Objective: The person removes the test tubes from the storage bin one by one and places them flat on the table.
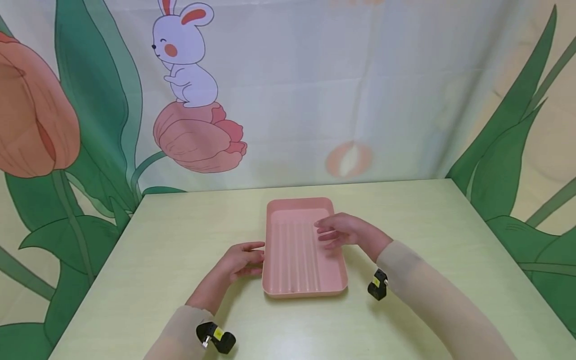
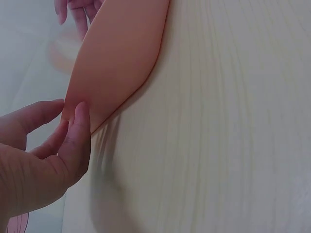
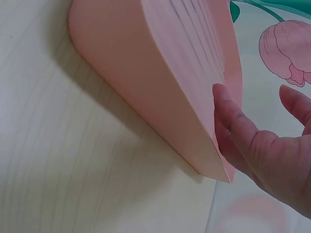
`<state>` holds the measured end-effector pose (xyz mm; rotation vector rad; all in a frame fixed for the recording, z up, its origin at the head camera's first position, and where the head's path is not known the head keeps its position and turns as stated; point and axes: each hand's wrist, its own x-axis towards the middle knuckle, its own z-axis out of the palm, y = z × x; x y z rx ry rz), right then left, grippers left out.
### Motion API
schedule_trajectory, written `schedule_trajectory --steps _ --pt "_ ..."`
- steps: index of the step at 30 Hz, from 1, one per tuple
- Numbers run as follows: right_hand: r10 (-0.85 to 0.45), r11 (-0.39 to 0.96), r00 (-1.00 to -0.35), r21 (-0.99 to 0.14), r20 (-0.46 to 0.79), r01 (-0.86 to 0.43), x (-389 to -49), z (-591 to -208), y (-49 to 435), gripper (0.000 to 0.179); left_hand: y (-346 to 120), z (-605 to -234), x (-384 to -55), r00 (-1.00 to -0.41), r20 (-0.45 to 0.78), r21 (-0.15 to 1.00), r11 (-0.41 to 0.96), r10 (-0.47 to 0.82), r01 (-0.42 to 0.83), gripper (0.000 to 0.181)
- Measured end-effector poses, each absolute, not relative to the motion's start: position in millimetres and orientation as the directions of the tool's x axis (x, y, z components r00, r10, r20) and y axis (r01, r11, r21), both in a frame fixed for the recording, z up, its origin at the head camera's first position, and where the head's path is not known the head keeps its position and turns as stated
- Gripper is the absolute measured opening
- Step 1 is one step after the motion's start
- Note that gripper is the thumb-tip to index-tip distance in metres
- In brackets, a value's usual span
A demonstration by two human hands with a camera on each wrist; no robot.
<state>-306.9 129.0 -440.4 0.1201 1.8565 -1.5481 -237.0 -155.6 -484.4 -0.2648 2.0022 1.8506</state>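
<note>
A pink rectangular tray (image 1: 292, 260) with long raised ridges along its floor lies on the table, one short side towards me. At its left long side is my left hand (image 1: 240, 262), fingers extended and fingertips right at the outer wall; the left wrist view shows the fingertips against the pink side (image 2: 121, 48). My right hand (image 1: 344, 231) hovers over the tray's right rim, its fingers loosely bent and spread over the ridged floor. Nothing is gripped by it. In the right wrist view its fingers (image 3: 235, 124) overlap the rim, thumb apart.
The pale wood-grain table (image 1: 189, 225) reaches back to a curtain (image 1: 288, 100) printed with a rabbit, tulips and green leaves. A small black camera (image 1: 216, 337) is worn at the left wrist and another black camera (image 1: 378, 285) at the right.
</note>
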Motion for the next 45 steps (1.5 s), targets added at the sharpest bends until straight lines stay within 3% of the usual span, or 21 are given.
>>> schedule_trajectory --steps 30,40,45 --pt "-0.187 0.326 -0.720 -0.733 -0.669 0.597 -308.1 -458.1 103.3 0.036 -156.5 -486.1 -237.6 -0.890 -0.440 0.898 0.061 0.119 -0.435 0.049" --pt "-0.136 0.331 -0.757 -0.750 -0.639 0.573 -302.1 -462.5 96.2 0.056 -156.7 -485.2 -236.9 -0.890 -0.438 0.899 0.071 0.125 -0.432 0.050" --pt "-0.120 0.343 -0.787 -0.769 -0.606 0.540 -296.6 -461.9 93.8 0.054 -157.0 -484.9 -236.5 -0.892 -0.434 0.901 0.072 0.129 -0.428 0.050"
